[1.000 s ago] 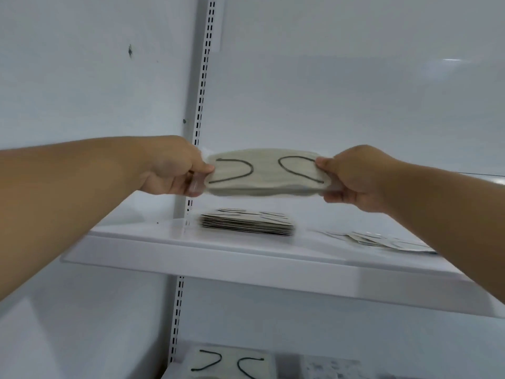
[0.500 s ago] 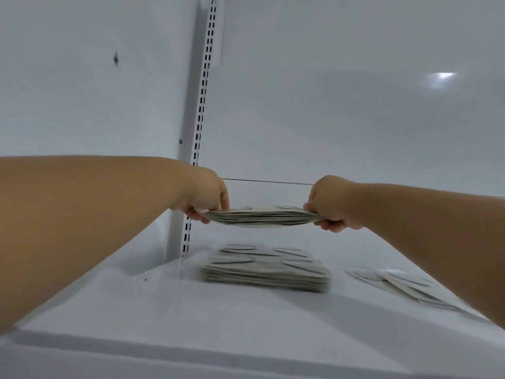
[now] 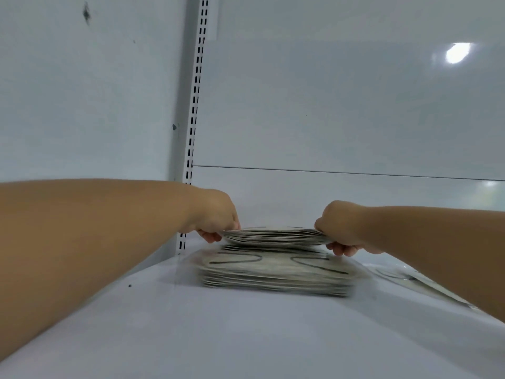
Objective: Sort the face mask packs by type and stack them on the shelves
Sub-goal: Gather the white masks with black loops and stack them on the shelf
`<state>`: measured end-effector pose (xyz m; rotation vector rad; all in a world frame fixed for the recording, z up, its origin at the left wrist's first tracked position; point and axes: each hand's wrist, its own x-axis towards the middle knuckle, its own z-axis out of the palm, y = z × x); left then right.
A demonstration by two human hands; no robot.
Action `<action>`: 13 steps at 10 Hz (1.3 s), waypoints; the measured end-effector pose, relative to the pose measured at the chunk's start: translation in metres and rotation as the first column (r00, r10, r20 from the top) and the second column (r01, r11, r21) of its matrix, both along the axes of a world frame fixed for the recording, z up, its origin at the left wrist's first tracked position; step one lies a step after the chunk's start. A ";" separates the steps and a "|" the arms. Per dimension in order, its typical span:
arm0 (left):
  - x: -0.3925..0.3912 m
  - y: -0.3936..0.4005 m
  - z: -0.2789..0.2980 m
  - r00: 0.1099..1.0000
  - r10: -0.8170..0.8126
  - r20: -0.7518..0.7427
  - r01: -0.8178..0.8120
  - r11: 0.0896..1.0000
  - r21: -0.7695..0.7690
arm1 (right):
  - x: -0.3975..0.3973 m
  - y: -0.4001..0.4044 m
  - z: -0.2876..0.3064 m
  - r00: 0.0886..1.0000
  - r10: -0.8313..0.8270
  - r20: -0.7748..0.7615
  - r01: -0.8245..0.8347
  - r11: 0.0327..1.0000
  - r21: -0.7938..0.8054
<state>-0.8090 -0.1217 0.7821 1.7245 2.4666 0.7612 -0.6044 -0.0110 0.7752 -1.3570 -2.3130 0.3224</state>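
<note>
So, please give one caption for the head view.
Both hands hold a bundle of mask packs above the shelf's stack.

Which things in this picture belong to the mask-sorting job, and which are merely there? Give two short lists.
Part of the job:
- left hand and right hand, gripping the held bundle of mask packs
- stack of mask packs on the shelf
- loose packs at right

Merely there:
- slotted upright
- back panel
</note>
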 end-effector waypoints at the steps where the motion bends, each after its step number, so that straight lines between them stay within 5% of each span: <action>1: 0.000 0.003 -0.002 0.997 0.025 -0.075 -0.025 1.000 0.007 | -0.003 0.000 -0.001 0.999 0.020 0.039 -0.022 0.998 0.053; 3: 0.007 0.001 0.004 0.936 0.043 -0.349 -0.056 0.998 -0.028 | -0.001 -0.001 -0.002 0.936 -0.100 0.338 -0.037 0.925 0.377; 4: 0.014 -0.001 0.013 0.927 -0.032 -0.374 0.089 0.987 0.136 | 0.001 -0.013 0.004 0.958 -0.034 0.283 -0.133 0.827 0.546; 5: 0.020 -0.002 0.013 0.930 -0.188 -0.315 0.231 0.967 0.104 | 0.004 -0.022 0.006 0.934 0.269 0.236 -0.342 0.863 0.371; 6: 0.021 -0.001 0.007 0.909 -0.230 -0.347 0.244 0.970 -0.004 | 0.007 -0.019 0.003 0.885 0.309 0.348 -0.418 0.857 0.301; 8: 0.022 0.002 0.003 0.860 -0.227 -0.458 0.212 0.974 -0.086 | 0.001 -0.012 -0.004 0.869 0.296 0.397 -0.433 0.843 0.319; 10: 0.018 0.002 -0.003 0.886 -0.214 -0.412 0.173 0.976 -0.135 | -0.004 -0.012 -0.001 0.875 0.270 0.401 -0.386 0.890 0.243; 13: 0.050 -0.018 0.033 0.848 -0.147 -0.510 0.156 0.987 -0.025 | 0.039 -0.035 0.030 0.969 0.188 0.158 -0.231 0.914 0.334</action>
